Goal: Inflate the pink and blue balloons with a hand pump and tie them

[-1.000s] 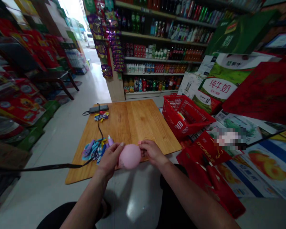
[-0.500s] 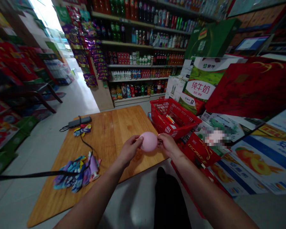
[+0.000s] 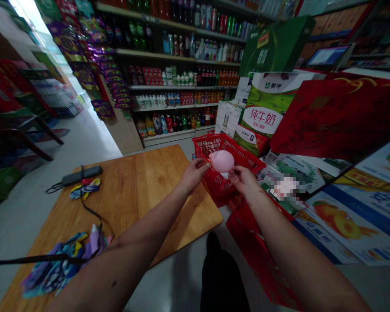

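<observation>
A small inflated pink balloon (image 3: 223, 161) with dark print is over the red plastic basket (image 3: 260, 164). My right hand (image 3: 245, 181) has its fingers curled at the balloon's lower right edge, pinching it there. On the other side my left hand (image 3: 193, 175) has thumb and forefinger apart, their tips close to the balloon's left end. Whether they touch it is unclear. Part of the basket's near side is hidden behind the balloon and my right hand.
The wooden table (image 3: 156, 173) carries a purple pump (image 3: 95, 238), a pile of colourful flat balloons (image 3: 56, 264), a small balloon bundle (image 3: 85, 189) and a dark strapped device (image 3: 82, 175). Milk cartons (image 3: 263, 115) and red gift bags stand right. Drink shelves (image 3: 178, 86) rise behind.
Both hands and the pink balloon have moved from over the table's right edge forward and right to the basket. My left fingers have loosened from the balloon. The view has turned right.
</observation>
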Motion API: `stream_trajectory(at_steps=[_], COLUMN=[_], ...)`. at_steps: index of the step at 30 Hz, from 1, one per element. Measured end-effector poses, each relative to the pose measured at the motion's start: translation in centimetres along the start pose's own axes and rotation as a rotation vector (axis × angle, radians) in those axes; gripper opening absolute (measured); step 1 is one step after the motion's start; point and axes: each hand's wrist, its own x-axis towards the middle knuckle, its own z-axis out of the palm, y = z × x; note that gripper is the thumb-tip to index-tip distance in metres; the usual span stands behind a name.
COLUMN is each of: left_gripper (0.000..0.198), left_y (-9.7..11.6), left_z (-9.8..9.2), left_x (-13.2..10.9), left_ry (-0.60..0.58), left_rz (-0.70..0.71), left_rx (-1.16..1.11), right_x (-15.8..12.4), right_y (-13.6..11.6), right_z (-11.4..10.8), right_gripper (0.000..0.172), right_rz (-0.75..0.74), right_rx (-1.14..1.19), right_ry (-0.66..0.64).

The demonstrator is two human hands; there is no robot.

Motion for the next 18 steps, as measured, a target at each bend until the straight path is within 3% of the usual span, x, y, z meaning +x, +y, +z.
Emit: stream_trajectory(at_steps=[5, 10, 14, 18], left_gripper=[0.042, 0.033, 0.033, 0.028], left_y=[-1.1, -3.9, -5.5, -5.7], left_z=[0.5, -1.1, -3.2, -5.1], left_x=[0.4, -1.8, -5.7, -11.8], left_ry=[0.034, 0.045, 0.073, 0.085], left_rz=[0.034, 0.047, 0.067, 0.082], left_rx=[0.120, 0.263, 0.342, 0.462], right_x=[1.4, -0.8, -5.4, -13.8], right_y=[-0.5, 1.7, 5.1, 8.5], right_z=[-0.5, 0.1, 1.4, 4.1], right_gripper=[0.008, 0.006, 0.015, 0.013], right_rz=[0.031, -0.020, -0.102, -0.294], right_rx=[0.064, 0.009, -0.108, -0.512], right_ry=[0.068, 0.095, 0.050, -0.146])
